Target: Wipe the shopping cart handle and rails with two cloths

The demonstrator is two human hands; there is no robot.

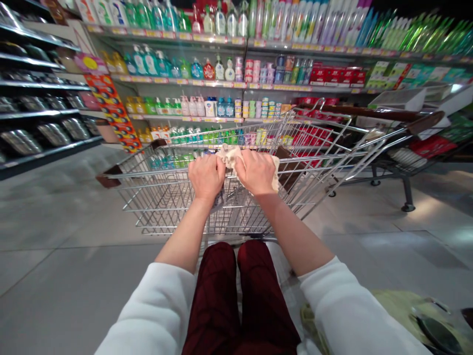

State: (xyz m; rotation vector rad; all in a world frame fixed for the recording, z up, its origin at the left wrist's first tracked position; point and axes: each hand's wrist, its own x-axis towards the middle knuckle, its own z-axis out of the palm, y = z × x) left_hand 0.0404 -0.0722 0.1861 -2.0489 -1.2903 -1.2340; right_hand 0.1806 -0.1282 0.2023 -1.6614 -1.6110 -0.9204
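My left hand (206, 176) is closed around the near handle bar of a wire shopping cart (155, 197). Right beside it, my right hand (256, 172) is closed on a beige cloth (229, 155) that is pressed over the same bar; the cloth bunches up between the two hands and pokes out past my right hand. Both hands sit near the middle of the bar, almost touching. The cart's basket holds nothing that I can see. My white sleeves and dark red trousers fill the bottom of the view.
Store shelves (207, 81) of coloured bottles and boxes stand behind the cart. Dark shelving with metal pans (40, 133) runs along the left. A second cart (391, 143) stands at the right. Grey tiled floor (66, 256) lies all around; a greenish bag (414, 305) sits at bottom right.
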